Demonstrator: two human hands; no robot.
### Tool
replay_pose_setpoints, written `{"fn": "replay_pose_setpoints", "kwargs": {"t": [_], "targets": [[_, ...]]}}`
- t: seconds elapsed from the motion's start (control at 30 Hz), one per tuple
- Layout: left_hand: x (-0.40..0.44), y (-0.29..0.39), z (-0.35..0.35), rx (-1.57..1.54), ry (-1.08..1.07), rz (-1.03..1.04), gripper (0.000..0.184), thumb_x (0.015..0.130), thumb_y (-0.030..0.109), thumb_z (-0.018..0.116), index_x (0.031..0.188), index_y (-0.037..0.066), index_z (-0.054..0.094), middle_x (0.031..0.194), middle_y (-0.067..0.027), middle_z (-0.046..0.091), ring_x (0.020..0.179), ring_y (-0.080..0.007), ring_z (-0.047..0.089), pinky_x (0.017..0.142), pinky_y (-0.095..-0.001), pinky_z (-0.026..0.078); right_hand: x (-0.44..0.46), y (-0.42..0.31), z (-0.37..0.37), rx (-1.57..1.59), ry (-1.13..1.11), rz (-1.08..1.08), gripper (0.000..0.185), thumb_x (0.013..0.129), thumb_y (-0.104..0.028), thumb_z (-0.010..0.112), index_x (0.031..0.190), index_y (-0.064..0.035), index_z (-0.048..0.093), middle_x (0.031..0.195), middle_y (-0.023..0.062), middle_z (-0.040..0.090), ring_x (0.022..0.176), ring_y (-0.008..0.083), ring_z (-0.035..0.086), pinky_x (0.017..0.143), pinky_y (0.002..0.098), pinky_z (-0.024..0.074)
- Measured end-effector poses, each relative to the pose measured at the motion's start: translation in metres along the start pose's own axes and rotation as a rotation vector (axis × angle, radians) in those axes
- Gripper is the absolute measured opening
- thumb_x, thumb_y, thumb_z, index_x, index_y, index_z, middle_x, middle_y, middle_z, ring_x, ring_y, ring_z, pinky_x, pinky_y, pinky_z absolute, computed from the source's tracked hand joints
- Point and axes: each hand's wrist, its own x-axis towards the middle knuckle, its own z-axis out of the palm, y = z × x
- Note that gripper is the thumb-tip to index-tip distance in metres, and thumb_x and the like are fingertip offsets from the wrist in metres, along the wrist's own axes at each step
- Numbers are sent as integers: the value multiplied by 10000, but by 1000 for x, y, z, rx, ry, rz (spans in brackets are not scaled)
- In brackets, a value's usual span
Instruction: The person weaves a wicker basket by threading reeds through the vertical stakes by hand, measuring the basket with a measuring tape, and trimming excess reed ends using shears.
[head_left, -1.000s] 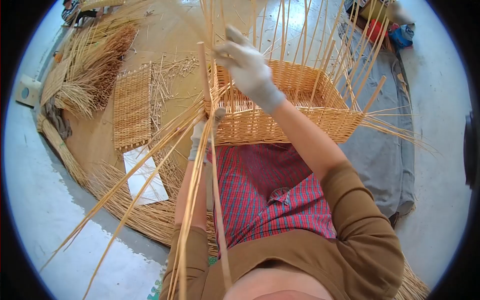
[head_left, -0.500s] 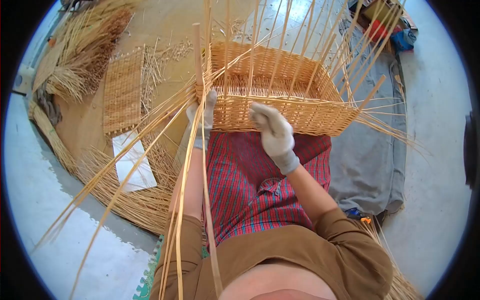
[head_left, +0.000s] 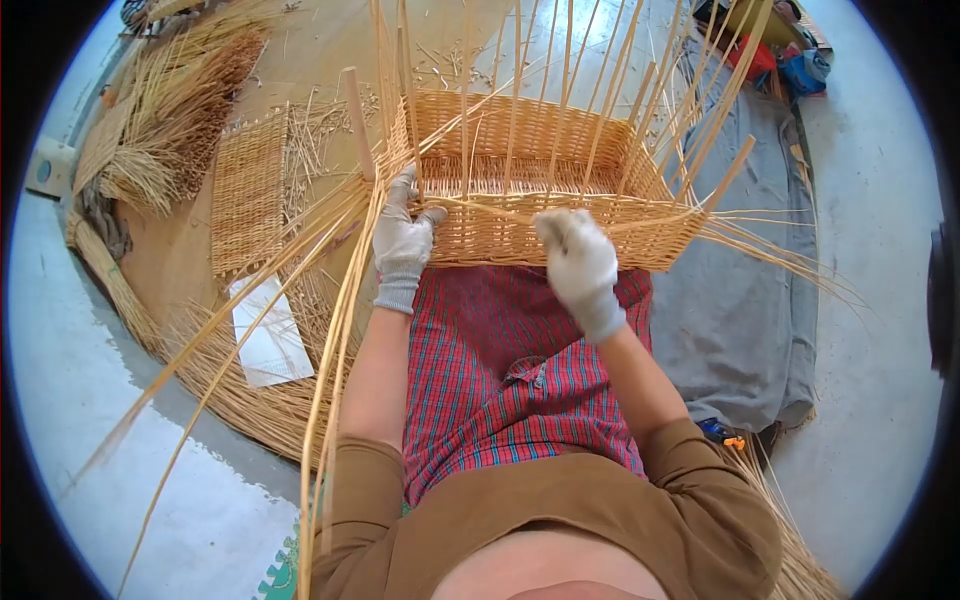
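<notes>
A rectangular wicker basket (head_left: 480, 235) with tall upright stakes rests across the checked cloth on my lap. My left hand (head_left: 403, 235), in a pale glove, grips the basket's near left corner, fingers around the edge. A gloved right hand (head_left: 580, 255) is closed in front of the near wall. It pinches a willow strand (head_left: 490, 209) that runs from the left corner along the top of that wall. Long loose strands (head_left: 330, 370) hang from the corner toward my left arm. A thick peg (head_left: 357, 120) stands tilted at the same corner.
Bundled willow rods (head_left: 185, 120) lie at the upper left beside a flat woven panel (head_left: 248, 195). More rods surround a white sheet (head_left: 270, 335). A grey cloth (head_left: 735, 300) lies at the right, with red and blue items (head_left: 800, 72) beyond.
My right hand swung down from above the basket to its near wall, then closed on a strand. My left hand shows more fully at the corner, and the peg leans further left.
</notes>
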Motion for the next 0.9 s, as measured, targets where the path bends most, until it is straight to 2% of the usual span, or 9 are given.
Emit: {"fn": "replay_pose_setpoints", "kwargs": {"t": [0.07, 0.13, 0.3, 0.33, 0.4, 0.43, 0.7, 0.83, 0.9], "targets": [[-13, 16, -3, 64, 8, -160, 717, 805, 8, 743, 1446, 168, 463, 1201, -80, 663, 958, -190, 660, 830, -310, 540, -14, -44, -15, -143, -43, -78, 139, 860, -131, 667, 996, -154, 680, 874, 73, 674, 728, 245, 660, 658, 343, 537], [-17, 5, -1, 499, 183, 218, 739, 792, -33, 732, 1446, 182, 464, 1235, -122, 659, 980, -241, 690, 777, -326, 559, -12, -24, -11, -170, 42, -56, 137, 835, -107, 664, 963, -151, 687, 845, 85, 668, 728, 258, 675, 663, 353, 543], [-17, 23, 9, 385, 445, 749, 318, 932, 160, 667, 1228, 99, 566, 1121, -146, 693, 967, -222, 707, 690, -314, 579, -2, 11, -2, 212, 202, 44, 188, 882, 17, 614, 1028, -66, 698, 944, 94, 689, 843, 195, 668, 757, 303, 548], [-13, 36, 12, 383, 426, 736, 318, 932, 160, 667, 1228, 99, 566, 1121, -146, 693, 967, -222, 707, 690, -314, 579, -16, 2, 0, 439, 149, 120, 159, 926, -3, 612, 1050, -56, 695, 965, 62, 694, 866, 153, 658, 767, 287, 548], [1, 80, 17, 416, -298, -157, 309, 963, 236, 631, 1207, 61, 556, 911, -100, 698, 838, -190, 705, 643, -293, 570, -25, -9, 0, 928, -392, 719, 220, 908, -11, 637, 1121, -59, 664, 967, 84, 701, 823, 149, 674, 721, 273, 543], [16, 60, 22, 254, -479, -326, 272, 981, 291, 605, 1112, 54, 601, 767, -62, 644, 703, -139, 648, 613, -304, 532, -20, 16, 18, 982, -242, 749, 197, 911, -21, 642, 1106, -44, 659, 972, 83, 699, 826, 142, 676, 728, 262, 545], [23, 18, 36, 214, -155, -126, 334, 976, 351, 614, 960, 23, 677, 740, -22, 620, 691, -113, 549, 680, -297, 474, 173, -25, 41, -58, 201, -207, 600, 927, -64, 596, 1456, -278, 411, 1184, 154, 656, 1023, 234, 656, 797, 329, 535], [24, 43, 30, 158, -262, -288, 215, 913, 288, 714, 927, 74, 694, 683, 12, 609, 505, -76, 445, 491, -276, 405, 127, -3, -8, 1031, 42, 261, 631, 956, -7, 481, 1520, -155, 242, 1323, 175, 558, 1063, 239, 650, 802, 371, 571], [31, 36, 34, 144, -248, -299, 169, 905, 255, 722, 908, 89, 690, 701, 15, 614, 505, -72, 461, 463, -265, 412, 55, 68, 3, 1058, 250, 280, 426, 1030, -169, 496, 1425, -116, 345, 1090, 130, 679, 846, 174, 681, 582, 240, 547]]}}
